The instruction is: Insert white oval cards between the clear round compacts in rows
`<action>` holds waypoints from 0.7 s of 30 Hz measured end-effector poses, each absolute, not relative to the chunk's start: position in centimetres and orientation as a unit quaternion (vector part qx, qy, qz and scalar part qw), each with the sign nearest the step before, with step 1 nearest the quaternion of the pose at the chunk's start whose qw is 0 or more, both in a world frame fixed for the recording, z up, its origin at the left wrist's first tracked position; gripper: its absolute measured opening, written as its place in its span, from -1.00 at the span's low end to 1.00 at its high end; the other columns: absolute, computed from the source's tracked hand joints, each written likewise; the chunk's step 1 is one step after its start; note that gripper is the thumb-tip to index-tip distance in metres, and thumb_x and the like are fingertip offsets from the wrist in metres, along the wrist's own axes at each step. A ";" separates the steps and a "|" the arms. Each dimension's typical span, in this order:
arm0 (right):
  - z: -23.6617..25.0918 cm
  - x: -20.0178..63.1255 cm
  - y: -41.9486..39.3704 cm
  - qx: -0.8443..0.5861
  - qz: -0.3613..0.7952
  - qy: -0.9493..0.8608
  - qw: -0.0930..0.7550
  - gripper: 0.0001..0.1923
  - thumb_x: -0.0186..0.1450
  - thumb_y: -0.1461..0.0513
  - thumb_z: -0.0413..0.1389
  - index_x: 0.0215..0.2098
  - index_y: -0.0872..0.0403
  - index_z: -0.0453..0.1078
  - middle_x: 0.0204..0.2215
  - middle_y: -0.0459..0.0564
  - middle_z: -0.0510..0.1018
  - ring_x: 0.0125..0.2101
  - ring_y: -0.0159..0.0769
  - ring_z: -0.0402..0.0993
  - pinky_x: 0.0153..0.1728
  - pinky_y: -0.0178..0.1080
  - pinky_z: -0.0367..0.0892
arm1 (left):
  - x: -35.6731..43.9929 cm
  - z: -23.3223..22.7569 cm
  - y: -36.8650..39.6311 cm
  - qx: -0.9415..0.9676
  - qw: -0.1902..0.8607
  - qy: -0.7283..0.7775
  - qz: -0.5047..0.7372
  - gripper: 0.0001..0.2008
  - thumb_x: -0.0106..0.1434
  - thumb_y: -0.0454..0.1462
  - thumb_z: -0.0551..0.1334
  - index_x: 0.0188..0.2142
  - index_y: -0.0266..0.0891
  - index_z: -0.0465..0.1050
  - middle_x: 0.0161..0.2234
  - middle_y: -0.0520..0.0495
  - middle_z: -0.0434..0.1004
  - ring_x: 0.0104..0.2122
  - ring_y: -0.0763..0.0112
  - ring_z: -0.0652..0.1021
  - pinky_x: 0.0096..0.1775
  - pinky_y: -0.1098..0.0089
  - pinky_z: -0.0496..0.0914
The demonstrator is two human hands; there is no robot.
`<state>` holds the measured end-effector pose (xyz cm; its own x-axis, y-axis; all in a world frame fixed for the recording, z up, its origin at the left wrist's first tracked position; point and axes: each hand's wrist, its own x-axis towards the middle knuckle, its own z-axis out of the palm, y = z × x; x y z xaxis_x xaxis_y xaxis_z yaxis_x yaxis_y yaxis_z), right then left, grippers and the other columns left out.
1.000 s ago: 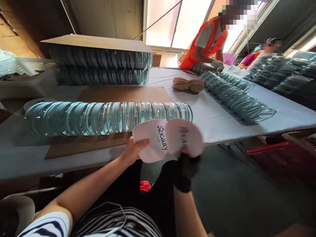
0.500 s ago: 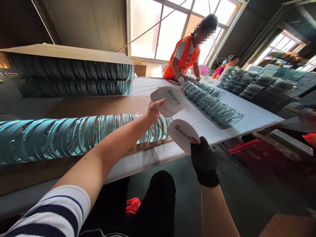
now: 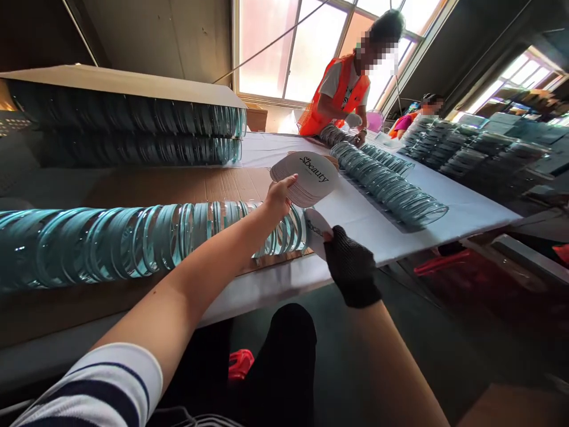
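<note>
Head view: your left hand (image 3: 279,198) has its grip clamped on a stack of white oval cards (image 3: 306,177) above the desk (image 3: 377,222), near its front edge. Your gloved right hand (image 3: 351,267) pinches a single card (image 3: 315,228) against the end of the glass disc row (image 3: 155,237).

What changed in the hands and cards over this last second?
The left hand lifted the card stack up over the table. The gloved right hand split off one card and brought it against the end of the ring row. Rows and stacked rings unchanged.
</note>
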<state>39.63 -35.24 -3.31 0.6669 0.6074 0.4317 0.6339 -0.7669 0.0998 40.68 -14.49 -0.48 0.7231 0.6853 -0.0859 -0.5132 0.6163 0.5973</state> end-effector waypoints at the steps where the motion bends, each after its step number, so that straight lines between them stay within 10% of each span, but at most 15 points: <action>1: -4.3 39.8 -34.4 -0.920 -0.200 -0.337 0.026 -0.61 0.48 0.07 -0.18 -0.09 0.15 0.35 -0.54 -0.01 0.46 -0.60 -0.41 0.25 -0.52 -0.28 -0.21 | 40.6 -0.5 -14.4 0.273 0.887 0.154 0.339 -0.89 0.12 -0.44 0.30 -0.31 -0.34 0.53 -0.35 -0.13 0.65 -0.12 0.18 0.62 0.05 0.16 0.46; 16: -5.6 42.1 -30.8 -0.931 -0.094 -0.343 0.086 -0.72 0.42 0.21 -0.11 -0.22 0.08 0.42 -0.38 0.08 0.57 -0.45 -0.31 0.40 -0.47 -0.28 -0.07 | 40.6 -0.8 -14.6 0.263 0.891 0.161 0.334 -0.81 0.12 -0.42 0.34 -0.22 -0.32 0.54 -0.26 -0.12 0.65 -0.04 0.19 0.59 0.07 0.19 0.45; 21: -6.3 44.0 -32.5 -0.801 0.278 -0.346 0.402 -0.73 0.26 0.16 0.01 -0.17 0.14 0.40 -0.65 -0.11 0.39 -0.64 -0.38 0.28 -0.55 -0.33 0.12 | 40.5 -0.7 -14.9 0.270 0.883 0.154 0.351 -0.78 0.14 -0.44 0.32 -0.18 -0.33 0.53 -0.21 -0.15 0.64 0.00 0.15 0.57 0.10 0.16 0.41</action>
